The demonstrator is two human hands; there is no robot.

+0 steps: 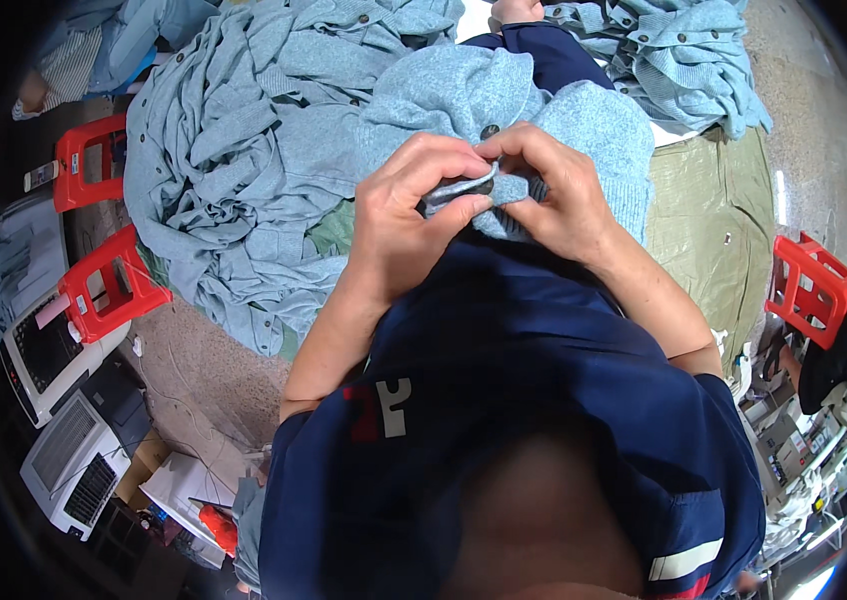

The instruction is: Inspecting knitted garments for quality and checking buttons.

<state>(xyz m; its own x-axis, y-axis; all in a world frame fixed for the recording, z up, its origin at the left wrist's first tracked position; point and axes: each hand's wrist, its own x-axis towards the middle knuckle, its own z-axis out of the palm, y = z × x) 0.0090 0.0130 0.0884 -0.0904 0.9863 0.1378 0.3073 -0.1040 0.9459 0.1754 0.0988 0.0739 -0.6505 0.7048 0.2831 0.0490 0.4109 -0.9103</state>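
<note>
A light blue knitted cardigan [434, 95] lies bunched close in front of my body, its ribbed hem [629, 195] spread to the right. My left hand [404, 195] pinches a folded edge of it between thumb and fingers. From the other side, my right hand [559, 195] grips the same edge, with the fingertips of both hands nearly meeting. A dark button [490, 132] shows on the knit just beyond my fingers. Part of another dark round spot appears between the hands, mostly covered by the fold and my left thumb.
Piled blue cardigans [254, 130] cover the table's left side; another heap [684, 55] lies far right. Green tarp [714, 230] covers the table. A co-worker's dark sleeve [554, 55] reaches in at the far side. Red stools [114, 285] [812, 290] stand on both sides.
</note>
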